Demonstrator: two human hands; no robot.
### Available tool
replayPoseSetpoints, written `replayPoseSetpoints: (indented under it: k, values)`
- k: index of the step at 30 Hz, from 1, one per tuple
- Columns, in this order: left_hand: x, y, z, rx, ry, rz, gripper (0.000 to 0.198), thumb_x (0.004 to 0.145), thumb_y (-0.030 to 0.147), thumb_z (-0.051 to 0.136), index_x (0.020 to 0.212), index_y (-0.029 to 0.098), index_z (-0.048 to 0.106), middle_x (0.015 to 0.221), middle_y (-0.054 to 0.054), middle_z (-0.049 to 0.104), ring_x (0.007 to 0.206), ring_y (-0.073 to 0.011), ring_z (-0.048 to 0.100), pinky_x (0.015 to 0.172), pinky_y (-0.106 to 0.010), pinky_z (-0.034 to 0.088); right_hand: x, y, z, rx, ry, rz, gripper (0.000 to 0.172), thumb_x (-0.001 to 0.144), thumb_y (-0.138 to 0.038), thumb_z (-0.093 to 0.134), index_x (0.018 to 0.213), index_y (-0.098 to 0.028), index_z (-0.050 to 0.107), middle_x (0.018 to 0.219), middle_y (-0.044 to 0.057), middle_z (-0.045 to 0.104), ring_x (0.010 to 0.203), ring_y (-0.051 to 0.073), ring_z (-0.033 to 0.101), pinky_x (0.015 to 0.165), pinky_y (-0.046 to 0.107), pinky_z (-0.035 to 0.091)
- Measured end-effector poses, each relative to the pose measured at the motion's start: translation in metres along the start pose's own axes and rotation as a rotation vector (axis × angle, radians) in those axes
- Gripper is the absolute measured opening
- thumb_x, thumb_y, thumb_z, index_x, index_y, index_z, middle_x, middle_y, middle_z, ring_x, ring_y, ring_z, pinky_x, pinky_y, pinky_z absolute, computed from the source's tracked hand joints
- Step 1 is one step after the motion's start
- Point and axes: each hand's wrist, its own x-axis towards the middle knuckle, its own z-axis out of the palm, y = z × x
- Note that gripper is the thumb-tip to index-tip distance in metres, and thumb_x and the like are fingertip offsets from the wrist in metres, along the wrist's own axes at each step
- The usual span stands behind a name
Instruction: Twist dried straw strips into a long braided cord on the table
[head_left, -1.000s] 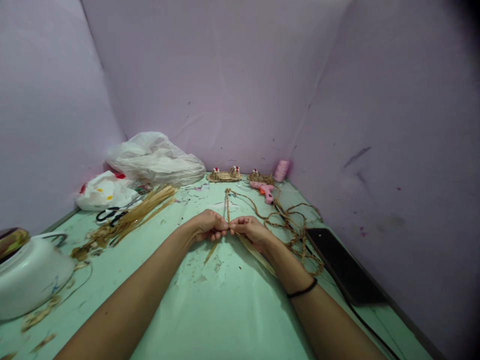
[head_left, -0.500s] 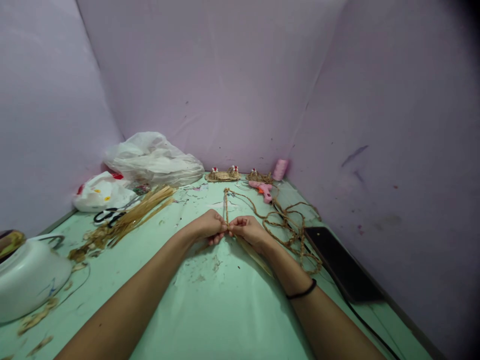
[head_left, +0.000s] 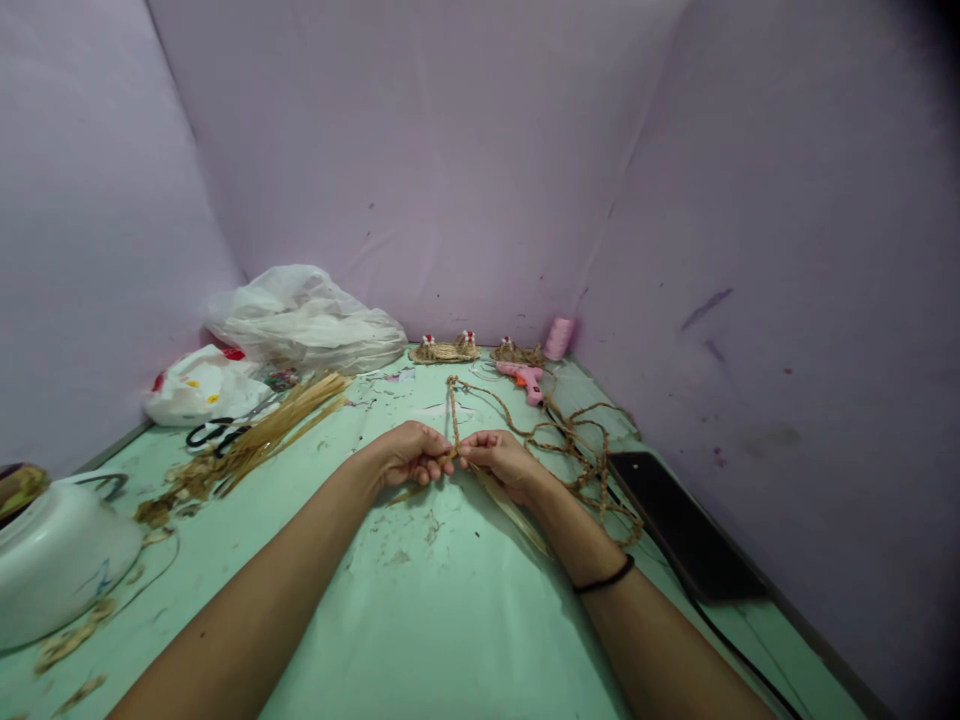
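Note:
A brown braided fibre cord [head_left: 453,405] runs from a knot on the table down to my fingers, and its rest lies in loose loops at the right. My left hand [head_left: 412,455] pinches a fibre strand at the cord's near end, with a short tail showing under the palm. Right beside it, my right hand [head_left: 499,462] pinches the same end between thumb and finger. A flat pale fibre strip [head_left: 514,512] trails from under my right hand toward my wrist. The fingertips of both hands nearly meet.
Dried fibre strips [head_left: 277,425] and black-handled scissors [head_left: 214,432] lie left, near plastic bags [head_left: 307,320] and a white bowl [head_left: 64,565]. At the back are woven slippers [head_left: 446,353], a pink glue gun [head_left: 523,380] and a pink thread spool [head_left: 559,339]. A dark phone-like slab [head_left: 686,525] lies right.
My left hand has turned slightly and shifted a little left, its fingers more spread from the cord. My right hand keeps its pinch in nearly the same place.

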Motion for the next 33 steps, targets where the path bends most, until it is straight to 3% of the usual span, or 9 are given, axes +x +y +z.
replayPoseSetpoints:
  k: [6, 11, 14, 18, 22, 28, 33]
  values:
    - [0.006, -0.005, 0.003, -0.026, 0.01, 0.023, 0.013, 0.069, 0.019, 0.057, 0.066, 0.006, 0.061, 0.051, -0.003, 0.057, 0.037, -0.0043, 0.047, 0.032, -0.013, 0.032, 0.0, 0.0, -0.002, 0.032, -0.03, 0.024, 0.01, 0.053, -0.018, 0.063, 0.055, -0.013, 0.054, 0.045, -0.003, 0.054, 0.037, 0.005, 0.04, 0.04, 0.019, 0.026]
    - [0.005, -0.003, 0.008, 0.088, 0.121, 0.062, 0.015, 0.065, 0.02, 0.058, 0.056, 0.008, 0.057, 0.041, 0.0, 0.051, 0.03, -0.005, 0.041, 0.029, -0.015, 0.028, -0.003, -0.004, 0.0, -0.064, 0.016, 0.044, 0.013, 0.057, -0.022, 0.062, 0.056, -0.013, 0.053, 0.039, -0.006, 0.046, 0.03, 0.001, 0.025, 0.034, 0.019, 0.01]
    - [0.003, -0.003, 0.011, 0.169, 0.176, 0.108, 0.014, 0.063, 0.02, 0.058, 0.055, 0.008, 0.056, 0.04, 0.0, 0.05, 0.03, -0.0051, 0.04, 0.029, -0.016, 0.026, -0.005, -0.005, 0.002, -0.098, 0.049, 0.025, 0.011, 0.058, -0.022, 0.061, 0.059, -0.014, 0.053, 0.043, -0.005, 0.051, 0.03, 0.001, 0.023, 0.034, 0.02, 0.007]
    - [0.003, -0.002, 0.015, 0.247, 0.217, 0.146, 0.015, 0.062, 0.023, 0.058, 0.057, 0.009, 0.057, 0.04, 0.001, 0.049, 0.03, -0.0046, 0.038, 0.029, -0.017, 0.023, -0.005, -0.005, 0.002, -0.08, 0.064, 0.048, 0.009, 0.057, -0.02, 0.06, 0.058, -0.014, 0.053, 0.045, -0.004, 0.053, 0.031, 0.002, 0.024, 0.034, 0.02, 0.009]
    - [0.002, -0.001, 0.016, 0.259, 0.241, 0.16, 0.012, 0.059, 0.022, 0.058, 0.057, 0.011, 0.056, 0.036, 0.005, 0.041, 0.027, -0.0033, 0.029, 0.029, -0.018, 0.016, -0.001, -0.003, -0.002, -0.096, 0.041, 0.015, 0.005, 0.055, -0.015, 0.059, 0.054, -0.014, 0.054, 0.046, -0.003, 0.054, 0.037, 0.004, 0.035, 0.038, 0.018, 0.022]
    - [-0.001, 0.002, 0.022, 0.23, 0.279, 0.093, 0.018, 0.05, 0.017, 0.06, 0.044, 0.014, 0.044, 0.035, 0.007, 0.03, 0.031, -0.0017, 0.022, 0.033, -0.019, 0.01, 0.01, 0.009, -0.004, -0.385, 0.073, -0.166, 0.004, 0.056, -0.014, 0.058, 0.054, -0.015, 0.054, 0.051, -0.001, 0.058, 0.047, 0.008, 0.046, 0.046, 0.019, 0.032]
    - [0.0, 0.0, 0.025, 0.263, 0.363, 0.128, 0.01, 0.049, 0.015, 0.056, 0.046, 0.012, 0.048, 0.036, 0.006, 0.03, 0.033, -0.0018, 0.019, 0.035, -0.021, 0.008, 0.008, 0.01, -0.006, -0.584, 0.112, -0.22, 0.006, 0.059, -0.018, 0.055, 0.059, -0.014, 0.059, 0.051, -0.001, 0.057, 0.047, 0.008, 0.044, 0.044, 0.019, 0.03]
